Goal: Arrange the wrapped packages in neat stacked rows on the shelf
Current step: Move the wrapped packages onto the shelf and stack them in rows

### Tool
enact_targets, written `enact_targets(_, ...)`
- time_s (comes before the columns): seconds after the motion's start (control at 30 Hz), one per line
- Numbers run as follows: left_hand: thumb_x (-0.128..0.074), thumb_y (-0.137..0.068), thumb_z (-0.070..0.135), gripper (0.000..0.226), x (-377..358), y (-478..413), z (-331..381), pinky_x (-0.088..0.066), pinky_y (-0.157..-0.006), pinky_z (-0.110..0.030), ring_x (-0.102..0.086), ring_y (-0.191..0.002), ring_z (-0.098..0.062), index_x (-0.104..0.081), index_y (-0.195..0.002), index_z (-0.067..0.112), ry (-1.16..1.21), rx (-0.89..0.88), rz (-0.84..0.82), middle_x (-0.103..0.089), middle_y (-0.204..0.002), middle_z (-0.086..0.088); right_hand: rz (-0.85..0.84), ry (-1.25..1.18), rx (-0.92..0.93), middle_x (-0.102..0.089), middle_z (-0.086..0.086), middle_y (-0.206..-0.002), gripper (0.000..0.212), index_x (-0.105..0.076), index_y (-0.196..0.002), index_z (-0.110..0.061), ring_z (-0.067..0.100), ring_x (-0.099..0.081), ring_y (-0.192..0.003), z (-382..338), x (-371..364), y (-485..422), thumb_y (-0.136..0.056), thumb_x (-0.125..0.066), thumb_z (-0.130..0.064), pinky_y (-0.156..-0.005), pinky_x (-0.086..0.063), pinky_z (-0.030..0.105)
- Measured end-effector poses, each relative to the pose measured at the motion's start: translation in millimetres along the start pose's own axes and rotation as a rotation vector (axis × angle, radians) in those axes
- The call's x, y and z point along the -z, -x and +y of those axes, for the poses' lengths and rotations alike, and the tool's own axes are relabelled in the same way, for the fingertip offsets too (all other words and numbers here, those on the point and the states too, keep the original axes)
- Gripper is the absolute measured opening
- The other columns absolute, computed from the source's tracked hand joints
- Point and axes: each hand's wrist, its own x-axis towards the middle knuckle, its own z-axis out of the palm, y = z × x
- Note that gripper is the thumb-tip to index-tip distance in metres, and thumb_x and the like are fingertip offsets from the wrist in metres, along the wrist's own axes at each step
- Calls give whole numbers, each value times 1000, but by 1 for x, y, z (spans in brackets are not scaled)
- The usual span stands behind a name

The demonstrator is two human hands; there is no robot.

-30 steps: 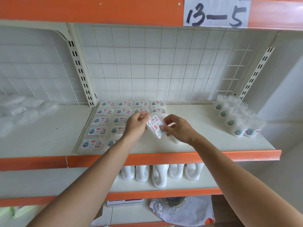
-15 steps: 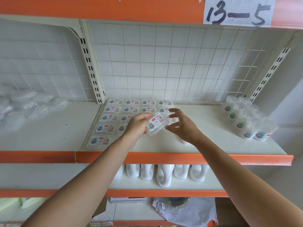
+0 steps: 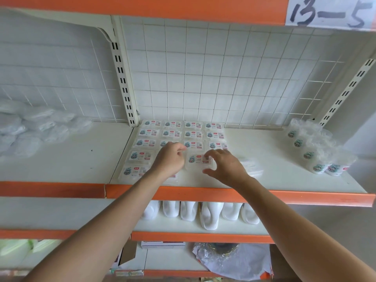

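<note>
While the package lies on the shelf, its right end pinched by the right grip, the left grip curled beside it, hold unclear, neighbouring packages could be knocked askew by a push.

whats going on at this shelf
A person is laying wrapped packages in rows on the shelf. The right hand grips the end of one package lying at the grid's front. The left hand sits beside it, fingers loosely curled, holding nothing.
</note>
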Motion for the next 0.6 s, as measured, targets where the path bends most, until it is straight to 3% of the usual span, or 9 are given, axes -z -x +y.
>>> enact_targets(0.1, -39, -95, 3, 36, 0, 4, -9, -49, -82, -32, -60, -103, -27, -62, -122, 10, -142, -42, 8, -54, -128, -9, 41, 71, -2, -55, 6, -129, 41, -59, -117, -16, 27, -49, -116, -8, -10, 2, -84, -71, -36, -92, -45, 37)
enact_targets(0.27, -44, -92, 8, 34, -4, 8, -25, -44, -96, -38, -49, -118, -25, -66, -117, 11, -333, -63, -50, -60, -122, -7, 55, 138, 15, -53, 5, -127, 38, -61, -124, -18, 27, -49, -117, -17, -15, -1, -89, -64, -34, -88, -47, 40)
enact_targets(0.6, -43, -94, 14, 37, -6, 12, -28, -42, -98, -39, -45, -120, -26, -62, -125, 15, -428, -133, -95, -56, -126, -7, 49, 125, 12, -58, 3, -132, 33, -62, -126, -19, 28, -48, -124, -27, -24, -7, -94, -57, -23, -94, -46, 41)
